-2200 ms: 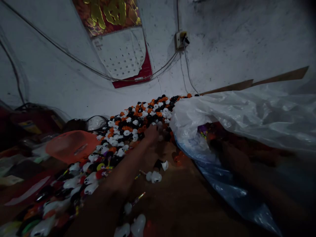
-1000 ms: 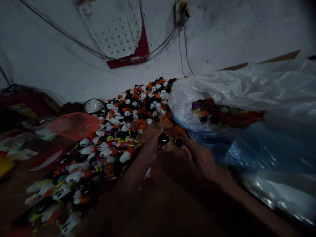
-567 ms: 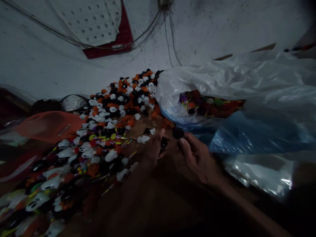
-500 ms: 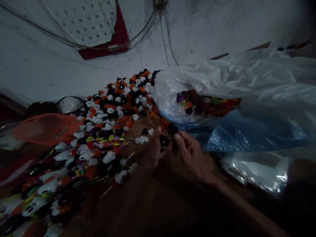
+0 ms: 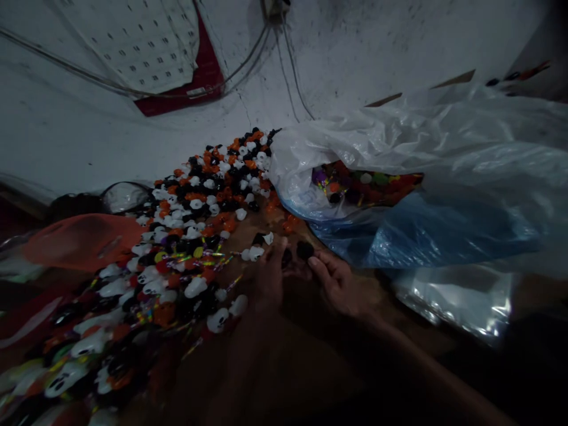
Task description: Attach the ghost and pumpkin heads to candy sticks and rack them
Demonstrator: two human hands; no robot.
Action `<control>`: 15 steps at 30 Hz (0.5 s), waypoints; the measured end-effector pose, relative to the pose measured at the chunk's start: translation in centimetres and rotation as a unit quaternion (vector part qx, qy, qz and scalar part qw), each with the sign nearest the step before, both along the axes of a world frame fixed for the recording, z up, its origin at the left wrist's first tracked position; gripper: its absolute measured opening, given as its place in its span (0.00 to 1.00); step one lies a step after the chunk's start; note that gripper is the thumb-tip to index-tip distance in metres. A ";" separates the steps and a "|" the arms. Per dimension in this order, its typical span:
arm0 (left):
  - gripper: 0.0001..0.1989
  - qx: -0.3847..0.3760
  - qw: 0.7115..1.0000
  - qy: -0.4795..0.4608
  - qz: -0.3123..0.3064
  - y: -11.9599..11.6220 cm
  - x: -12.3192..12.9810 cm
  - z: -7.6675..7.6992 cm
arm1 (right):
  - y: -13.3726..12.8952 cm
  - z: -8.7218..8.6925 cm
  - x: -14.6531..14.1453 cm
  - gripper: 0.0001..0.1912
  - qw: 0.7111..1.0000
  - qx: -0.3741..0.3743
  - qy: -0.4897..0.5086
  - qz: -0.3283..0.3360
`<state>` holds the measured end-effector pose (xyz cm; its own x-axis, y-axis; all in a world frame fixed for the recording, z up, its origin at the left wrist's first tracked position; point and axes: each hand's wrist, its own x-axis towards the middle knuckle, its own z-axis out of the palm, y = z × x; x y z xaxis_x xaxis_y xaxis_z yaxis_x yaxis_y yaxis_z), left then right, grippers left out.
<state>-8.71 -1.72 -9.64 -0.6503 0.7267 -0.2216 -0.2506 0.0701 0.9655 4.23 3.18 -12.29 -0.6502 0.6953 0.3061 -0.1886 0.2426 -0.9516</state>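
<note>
A dark round piece (image 5: 305,250) is pinched between the thumb and fingers of the right hand (image 5: 335,278), over the brown bench (image 5: 248,228). Just beside it, a black piece (image 5: 286,258) is held in the shadowed, curled left hand (image 5: 270,275). White, orange and black pieces (image 5: 222,177) are heaped to the left; a plastic bag (image 5: 421,142) is spread to the right.

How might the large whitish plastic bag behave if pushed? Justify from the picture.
Probably floppy: the large whitish plastic bag lies in folds and creases. Perhaps slippery, given its glossy highlights. The coloured pieces showing in its opening might shift.
</note>
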 end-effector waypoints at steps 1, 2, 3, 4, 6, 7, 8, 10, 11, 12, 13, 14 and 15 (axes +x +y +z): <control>0.19 0.002 1.000 -0.002 0.012 -0.1 -0.6 -0.1 | 0.2 0.2 0.6 0.13 0.994 0.086 -0.053 -0.027; 0.21 -0.001 1.000 -0.013 0.001 -0.3 -1.1 -0.1 | 0.4 0.5 1.2 0.12 0.979 0.167 -0.103 -0.054; 0.25 -0.015 0.999 -0.023 -0.021 -0.4 -1.7 -0.1 | 0.5 0.7 1.7 0.11 0.960 0.231 -0.142 -0.074; 0.28 -0.031 0.998 -0.029 -0.047 -0.5 -2.1 -0.1 | 0.7 1.0 2.1 0.10 0.940 0.284 -0.172 -0.085; 0.30 -0.060 0.994 -0.022 -0.084 -0.7 -2.6 -0.2 | 0.9 1.6 2.6 0.10 0.904 0.364 -0.207 -0.091; 0.29 -0.066 0.994 -0.008 -0.085 -0.8 -2.6 -0.2 | 1.0 1.9 2.6 0.10 0.887 0.398 -0.217 -0.088; 0.28 -0.067 0.994 0.004 -0.083 -0.9 -2.6 -0.3 | 1.1 2.1 2.5 0.10 0.870 0.432 -0.223 -0.085; 0.25 -0.078 0.993 0.028 -0.085 -1.1 -2.4 -0.5 | 1.2 2.4 2.1 0.10 0.842 0.483 -0.226 -0.083; 0.24 -0.085 0.991 0.050 -0.086 -1.2 -2.3 -0.7 | 1.2 2.5 1.9 0.09 0.833 0.498 -0.226 -0.084; 0.22 -0.093 0.989 0.083 -0.085 -1.3 -2.2 -0.8 | 1.3 2.4 1.7 0.09 0.827 0.509 -0.224 -0.083; 0.22 -0.100 0.983 0.127 -0.082 -1.5 -2.2 -1.0 | 1.3 2.3 1.5 0.10 0.822 0.518 -0.221 -0.081; 0.21 -0.107 0.975 0.176 -0.081 -1.6 -2.2 -1.1 | 1.3 2.1 1.4 0.10 0.817 0.526 -0.220 -0.082; 0.20 -0.113 0.965 0.222 -0.082 -1.7 -2.2 -1.2 | 1.3 2.0 1.4 0.11 0.812 0.534 -0.218 -0.082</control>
<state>-10.91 -3.39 -10.87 -0.5988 0.7929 -0.1126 0.2167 0.2957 0.9304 5.60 4.46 -10.34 -0.7841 0.2731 0.5573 0.2294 0.9619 -0.1485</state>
